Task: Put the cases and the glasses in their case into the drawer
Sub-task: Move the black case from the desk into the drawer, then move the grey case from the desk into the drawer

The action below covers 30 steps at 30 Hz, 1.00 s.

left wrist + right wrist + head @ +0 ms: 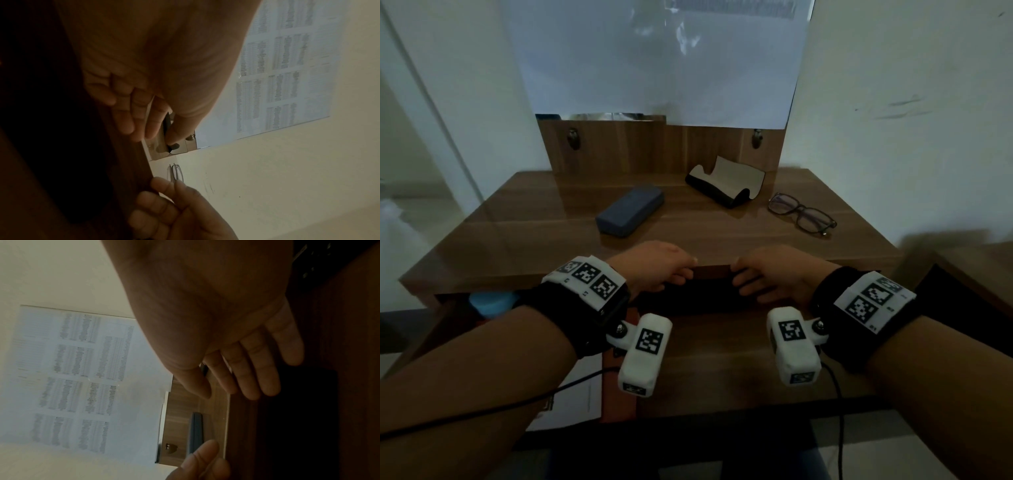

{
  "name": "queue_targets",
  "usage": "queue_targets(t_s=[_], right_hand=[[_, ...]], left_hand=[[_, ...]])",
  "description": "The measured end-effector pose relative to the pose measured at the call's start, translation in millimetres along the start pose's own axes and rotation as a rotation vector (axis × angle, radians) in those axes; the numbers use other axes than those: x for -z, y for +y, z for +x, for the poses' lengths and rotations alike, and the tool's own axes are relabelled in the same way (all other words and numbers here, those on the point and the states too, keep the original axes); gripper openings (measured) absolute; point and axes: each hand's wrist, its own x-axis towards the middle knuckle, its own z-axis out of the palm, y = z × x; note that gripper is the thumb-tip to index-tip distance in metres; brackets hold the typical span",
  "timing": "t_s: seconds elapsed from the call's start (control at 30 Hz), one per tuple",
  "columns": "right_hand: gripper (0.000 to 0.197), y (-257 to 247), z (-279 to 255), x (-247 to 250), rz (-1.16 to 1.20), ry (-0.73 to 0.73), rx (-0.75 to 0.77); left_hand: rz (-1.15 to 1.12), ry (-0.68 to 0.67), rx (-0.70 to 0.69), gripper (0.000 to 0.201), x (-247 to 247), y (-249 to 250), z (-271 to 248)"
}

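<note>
Three things, blue case [630,215], open black case [726,185] and glasses [803,213], lie on the tabletop [534,233] beyond the left grip [654,270] and right grip [777,277], both loose-fingered and empty at the drawer [722,349], nothing stowed.

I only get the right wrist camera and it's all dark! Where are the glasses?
Observer: The glasses lie loose on the desk, far right, in no case.
Operator: Is there a case for them?
Observer: Yes, an open case sits just left of them, flap up, nothing showing inside.
Operator: I see a blue edge. What is it?
Observer: A blue case, closed, lying left of the open one.
</note>
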Motion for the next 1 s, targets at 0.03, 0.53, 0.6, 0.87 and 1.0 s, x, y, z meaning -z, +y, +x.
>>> queue_targets(t_s=[0.03,0.53,0.6,0.87,1.0], right_hand=[[0.035,-2,2,2,0.03,0.004,0.015],[0.022,-32,39,15,0.437,0.096,0.124],[0.026,-36,44,14,0.469,0.103,0.117],[0.031,-47,59,4,0.548,0.105,0.111],[0.03,-45,65,1,0.546,0.101,0.109]], left_hand=[[0.017,0.027,-0.037,0.024,2,2,2],[0.215,0.528,-0.097,0.065,60,-2,52],[0.254,0.554,-0.054,0.074,65,-7,58],[0.277,0.575,0.085,0.095,80,-25,80],[0.273,0.593,0.116,0.095,83,-35,88]])
